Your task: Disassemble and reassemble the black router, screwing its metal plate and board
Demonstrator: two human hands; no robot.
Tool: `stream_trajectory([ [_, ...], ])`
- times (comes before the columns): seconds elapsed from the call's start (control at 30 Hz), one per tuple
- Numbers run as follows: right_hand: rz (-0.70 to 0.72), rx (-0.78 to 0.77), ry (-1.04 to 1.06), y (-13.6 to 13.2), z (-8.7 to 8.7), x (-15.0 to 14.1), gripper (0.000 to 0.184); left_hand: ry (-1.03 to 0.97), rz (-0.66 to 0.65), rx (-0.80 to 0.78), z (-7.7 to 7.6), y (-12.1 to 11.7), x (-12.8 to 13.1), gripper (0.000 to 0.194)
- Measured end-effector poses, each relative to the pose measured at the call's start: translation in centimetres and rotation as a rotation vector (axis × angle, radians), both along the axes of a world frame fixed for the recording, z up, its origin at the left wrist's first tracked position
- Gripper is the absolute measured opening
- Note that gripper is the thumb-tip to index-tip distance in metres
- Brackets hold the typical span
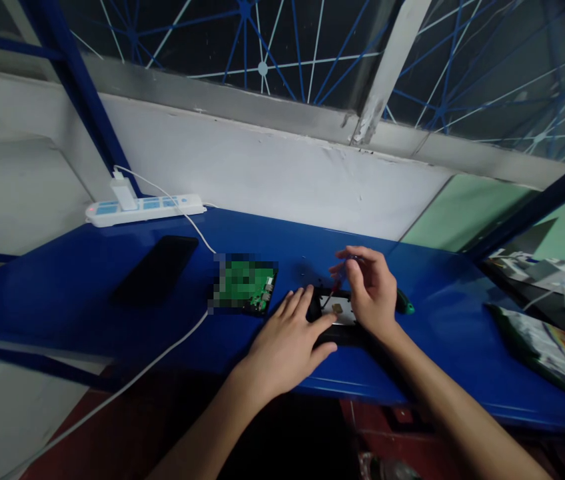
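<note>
Left hand (pixel 287 347), fingers spread, presses a black device (pixel 340 315) on a blue table (pixel 242 230); the right hand (pixel 373 293) pinches a slim screwdriver (pixel 333 291) (its tip angled into the device), beside a green circuit board (pixel 247 285).

Dim room light, dark corners, wide-angle stretch at the edges, and a pixelated patch.

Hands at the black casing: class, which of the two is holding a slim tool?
The right hand is. Its fingers grip the slim tool above the black casing, while the left hand holds no tool and lies with its fingers spread.
</note>
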State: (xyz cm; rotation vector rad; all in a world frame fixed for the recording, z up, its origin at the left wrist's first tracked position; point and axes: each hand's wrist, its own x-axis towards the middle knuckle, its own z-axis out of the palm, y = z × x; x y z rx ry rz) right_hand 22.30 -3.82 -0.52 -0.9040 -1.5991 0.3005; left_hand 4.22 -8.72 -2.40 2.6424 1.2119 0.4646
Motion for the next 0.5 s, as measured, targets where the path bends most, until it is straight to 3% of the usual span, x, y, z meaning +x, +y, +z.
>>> stream_trajectory([
  [0.2, 0.079, 0.069, -0.006, 0.26, -0.09, 0.11, 0.022, 0.024, -0.009, -0.017, 0.18, 0.02, 0.1, 0.046],
  [0.5, 0.117, -0.106, 0.027, -0.12, 0.72, -0.06, 0.017, 0.011, -0.011, -0.006, -0.09, 0.04, 0.09, 0.046],
])
